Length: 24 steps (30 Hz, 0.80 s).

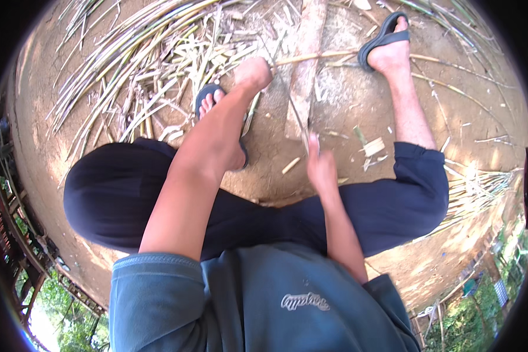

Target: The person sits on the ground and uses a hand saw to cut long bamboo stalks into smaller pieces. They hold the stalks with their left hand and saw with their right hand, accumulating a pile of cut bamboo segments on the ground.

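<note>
Between both hands, left hand (253,73) and right hand (320,167) grip a bamboo strip (293,108).

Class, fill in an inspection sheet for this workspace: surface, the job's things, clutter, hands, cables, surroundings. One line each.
Surface: bare dirt ground, sunlit in patches.
Job's things: thin cane lying across a wooden plank; a slim strip runs between the hands.
Clutter: pile of split canes at upper left, chips near the right knee, another bundle at right.
Hands: left hand closed around the cane's end; right hand pinching the strip's near end.
Cables: nothing seen.
Surroundings: sandalled feet either side of the plank; wooden structure at left; greenery at lower right.
</note>
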Each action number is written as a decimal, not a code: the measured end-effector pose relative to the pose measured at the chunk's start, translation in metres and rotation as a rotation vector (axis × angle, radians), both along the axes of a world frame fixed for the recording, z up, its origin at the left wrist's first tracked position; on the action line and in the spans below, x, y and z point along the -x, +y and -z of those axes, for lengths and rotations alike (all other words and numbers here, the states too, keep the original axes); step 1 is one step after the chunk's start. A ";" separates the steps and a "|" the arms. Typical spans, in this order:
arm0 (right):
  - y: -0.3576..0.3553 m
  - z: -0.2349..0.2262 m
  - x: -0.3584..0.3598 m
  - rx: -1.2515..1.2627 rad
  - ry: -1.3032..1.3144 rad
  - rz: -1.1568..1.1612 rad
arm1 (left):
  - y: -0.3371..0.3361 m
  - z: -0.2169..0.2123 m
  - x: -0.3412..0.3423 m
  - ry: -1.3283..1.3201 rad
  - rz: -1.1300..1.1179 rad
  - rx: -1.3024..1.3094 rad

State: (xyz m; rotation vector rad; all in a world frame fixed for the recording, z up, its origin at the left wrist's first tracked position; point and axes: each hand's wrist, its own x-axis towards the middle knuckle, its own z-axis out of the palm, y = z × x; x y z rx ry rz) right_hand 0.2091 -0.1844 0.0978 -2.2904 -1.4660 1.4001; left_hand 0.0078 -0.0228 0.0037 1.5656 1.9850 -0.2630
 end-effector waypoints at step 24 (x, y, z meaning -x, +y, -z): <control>0.014 0.009 -0.002 0.070 -0.010 -0.021 | 0.006 0.001 0.002 -0.065 0.006 0.019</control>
